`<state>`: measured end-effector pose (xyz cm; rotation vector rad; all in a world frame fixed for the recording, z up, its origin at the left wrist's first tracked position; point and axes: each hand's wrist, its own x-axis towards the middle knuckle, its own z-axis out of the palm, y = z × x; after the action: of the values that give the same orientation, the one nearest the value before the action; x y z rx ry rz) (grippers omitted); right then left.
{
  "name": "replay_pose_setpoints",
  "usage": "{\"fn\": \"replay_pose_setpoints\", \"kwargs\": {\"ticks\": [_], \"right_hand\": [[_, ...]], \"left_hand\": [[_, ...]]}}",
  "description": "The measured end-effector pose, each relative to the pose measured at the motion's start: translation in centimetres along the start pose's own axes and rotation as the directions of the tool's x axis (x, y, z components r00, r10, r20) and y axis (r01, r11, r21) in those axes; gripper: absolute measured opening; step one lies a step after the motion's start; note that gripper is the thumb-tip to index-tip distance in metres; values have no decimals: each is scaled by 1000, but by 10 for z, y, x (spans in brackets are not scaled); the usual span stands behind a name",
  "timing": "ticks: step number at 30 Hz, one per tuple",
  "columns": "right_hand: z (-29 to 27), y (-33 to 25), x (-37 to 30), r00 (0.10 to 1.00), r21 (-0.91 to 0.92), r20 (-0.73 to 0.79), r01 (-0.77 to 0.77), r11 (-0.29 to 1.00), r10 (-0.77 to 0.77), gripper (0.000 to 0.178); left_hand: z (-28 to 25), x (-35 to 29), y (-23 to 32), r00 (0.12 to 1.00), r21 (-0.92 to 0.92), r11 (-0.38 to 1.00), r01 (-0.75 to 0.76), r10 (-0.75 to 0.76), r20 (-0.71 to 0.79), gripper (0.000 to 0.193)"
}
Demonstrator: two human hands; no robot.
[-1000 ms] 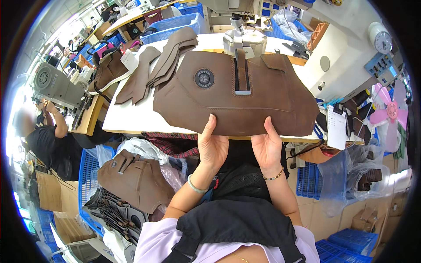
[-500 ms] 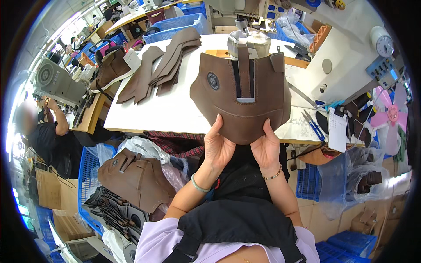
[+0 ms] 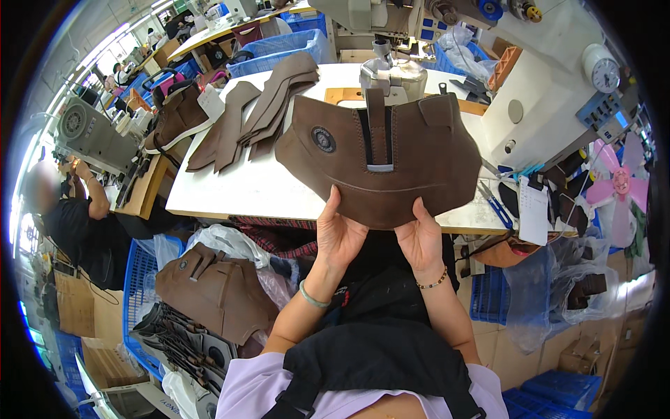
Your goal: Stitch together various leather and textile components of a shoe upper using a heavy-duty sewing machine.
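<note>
Both hands hold up a brown leather shoe upper (image 3: 419, 157) by its lower edge, above the front of the white table (image 3: 202, 192). My left hand (image 3: 340, 234) grips the edge left of centre, its thumb on the face toward me and the fingers behind. My right hand (image 3: 420, 237) pinches the same edge a little to the right in the same way. The upper carries a round dark badge, a stitched centre strip with dark gaps beside it, and a small grey tab below. Its side flaps are spread wide.
Brown leather pieces (image 3: 279, 98) lie stacked on the table's left, beside a finished brown boot (image 3: 180, 119). Blue scissors (image 3: 497, 206) rest at the right near a sewing machine (image 3: 530, 105). More uppers (image 3: 216, 293) fill a blue basket (image 3: 139, 279) at lower left. A person (image 3: 77, 216) sits far left.
The upper has moved slightly left and down, and its flaps are opened out wider and flatter. Both hands shifted a little left with it, still gripping its lower edge.
</note>
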<state>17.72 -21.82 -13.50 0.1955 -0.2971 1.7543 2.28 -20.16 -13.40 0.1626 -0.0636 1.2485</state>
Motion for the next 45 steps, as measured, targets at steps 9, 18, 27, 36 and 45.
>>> {"fn": "replay_pose_setpoints", "kwargs": {"ticks": [9, 18, 27, 36, 45], "right_hand": [[7, 9, -5, 985, -324, -36, 146, 935, -167, 38], [11, 24, -9, 926, -379, -285, 128, 916, -248, 24], [5, 32, -21, 900, -596, -403, -120, 794, -167, 35], [2, 13, -27, 865, -519, -476, -422, 743, 159, 37], [-7, 17, -35, 852, -315, -490, -368, 875, 183, 24]], "left_hand": [[8, -3, 5, 964, 126, 987, -104, 131, -230, 34], [27, -48, -43, 952, 744, 606, 281, -80, -294, 61], [50, 62, 21, 816, 469, -798, -378, -49, 575, 16], [20, 146, 53, 947, 748, -633, -199, -321, -20, 42], [6, 145, 56, 933, 790, -569, -227, -360, 8, 25]]}}
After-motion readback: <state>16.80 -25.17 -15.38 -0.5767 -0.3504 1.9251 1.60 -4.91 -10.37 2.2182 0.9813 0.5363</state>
